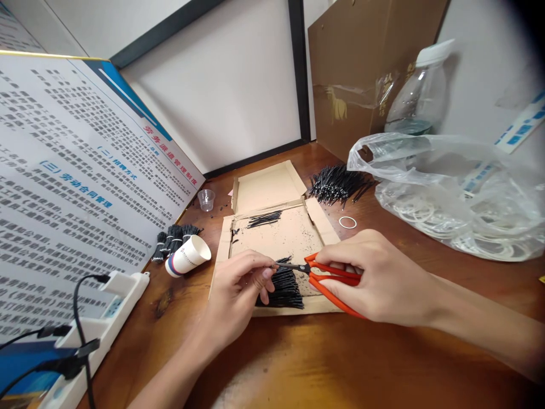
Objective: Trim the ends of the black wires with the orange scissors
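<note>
My right hand (374, 278) is closed round the red-orange handles of a pair of scissors (336, 275). The dark blades point left and reach the fingertips of my left hand (242, 284). Those fingertips are pinched together; whatever sits between them is too small to make out. Under the hands, a pile of short black wires (283, 289) lies on the near part of an opened flat cardboard box (293, 233). Farther back on the cardboard is a smaller row of black wires (264, 218), with dark crumbs scattered around.
A loose heap of black wires (338, 184) and a white ring (348, 222) lie to the right, by a plastic bag (460, 210) of white rings. A tipped paper cup (187, 257), tied wire bundles (172, 241), clear cup (206, 200) and power strip (97, 335) are left.
</note>
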`<state>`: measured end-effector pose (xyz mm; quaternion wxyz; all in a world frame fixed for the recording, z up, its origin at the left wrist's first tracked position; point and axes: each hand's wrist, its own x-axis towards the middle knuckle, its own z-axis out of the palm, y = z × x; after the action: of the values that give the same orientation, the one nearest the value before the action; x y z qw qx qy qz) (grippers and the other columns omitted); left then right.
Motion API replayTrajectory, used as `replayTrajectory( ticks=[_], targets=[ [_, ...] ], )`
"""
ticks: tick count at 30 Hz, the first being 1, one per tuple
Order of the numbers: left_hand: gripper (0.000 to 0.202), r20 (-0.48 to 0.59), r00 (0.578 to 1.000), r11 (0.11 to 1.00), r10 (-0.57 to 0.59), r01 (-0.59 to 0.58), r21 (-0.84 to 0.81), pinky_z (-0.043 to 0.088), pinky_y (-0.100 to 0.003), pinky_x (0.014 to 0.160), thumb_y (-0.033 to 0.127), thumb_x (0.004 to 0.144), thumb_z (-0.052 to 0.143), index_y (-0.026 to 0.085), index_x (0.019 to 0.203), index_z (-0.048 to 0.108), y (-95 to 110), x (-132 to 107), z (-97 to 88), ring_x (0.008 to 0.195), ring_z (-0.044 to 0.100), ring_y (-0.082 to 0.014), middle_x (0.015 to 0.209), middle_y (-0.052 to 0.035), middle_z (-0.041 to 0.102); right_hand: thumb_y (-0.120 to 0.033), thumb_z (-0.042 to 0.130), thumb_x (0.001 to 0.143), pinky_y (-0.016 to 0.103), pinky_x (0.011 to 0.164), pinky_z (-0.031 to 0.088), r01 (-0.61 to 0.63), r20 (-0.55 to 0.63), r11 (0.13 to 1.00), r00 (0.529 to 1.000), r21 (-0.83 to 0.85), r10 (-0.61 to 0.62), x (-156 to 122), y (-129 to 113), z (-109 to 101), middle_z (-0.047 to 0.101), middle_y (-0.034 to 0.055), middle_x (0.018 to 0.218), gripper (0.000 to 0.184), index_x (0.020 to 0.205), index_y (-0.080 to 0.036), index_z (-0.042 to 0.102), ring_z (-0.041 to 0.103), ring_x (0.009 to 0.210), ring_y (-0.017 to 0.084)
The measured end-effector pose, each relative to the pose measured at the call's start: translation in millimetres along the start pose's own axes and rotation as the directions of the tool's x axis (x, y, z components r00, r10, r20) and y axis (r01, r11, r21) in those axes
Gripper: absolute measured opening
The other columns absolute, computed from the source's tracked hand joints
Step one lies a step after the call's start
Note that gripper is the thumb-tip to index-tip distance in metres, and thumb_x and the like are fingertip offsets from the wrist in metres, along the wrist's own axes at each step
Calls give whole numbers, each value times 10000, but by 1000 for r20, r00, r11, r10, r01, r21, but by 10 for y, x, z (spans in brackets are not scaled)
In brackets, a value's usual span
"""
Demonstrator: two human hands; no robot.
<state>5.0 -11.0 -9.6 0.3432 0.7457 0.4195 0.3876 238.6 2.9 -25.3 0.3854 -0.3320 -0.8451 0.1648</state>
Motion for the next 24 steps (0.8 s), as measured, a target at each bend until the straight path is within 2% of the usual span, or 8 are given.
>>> replayTrajectory(
  ticks=[7,11,16,24],
  targets=[
    [121,-1,1000,1000,14,-14,-8,502,-201,471,171,943,573,158,897,683,-6,10,14,499,577,-74,726,-14,605,-192,563,826,242,454,230,1,32,1000,999,22,-2,16,2,10,322,-73,493,209,619,-165,579,209,462,67],
    [133,5,1000,1000,6,-6,-1,510,-206,482,171,946,566,155,898,689,-5,6,12,514,590,-78,745,-23,613,-205,537,856,248,474,247,2,21,1000,1000,9,-2,10,12,7,348,-65,502,244,622,-160,590,245,466,68],
    [119,-13,1000,999,-8,8,-33,519,-210,469,174,933,583,145,879,685,30,8,17,501,595,-81,744,-26,618,-216,569,831,256,466,240,-11,7,1000,1000,9,11,-9,-8,-7,402,-61,483,179,685,-152,651,275,446,68],
    [101,-22,999,996,-32,30,-80,534,-210,453,192,921,605,144,869,677,36,5,39,504,598,-92,721,-27,619,-178,559,820,242,446,225,15,24,999,1000,32,-16,19,-10,-4,347,-68,481,205,616,-171,565,215,458,72]
  ],
)
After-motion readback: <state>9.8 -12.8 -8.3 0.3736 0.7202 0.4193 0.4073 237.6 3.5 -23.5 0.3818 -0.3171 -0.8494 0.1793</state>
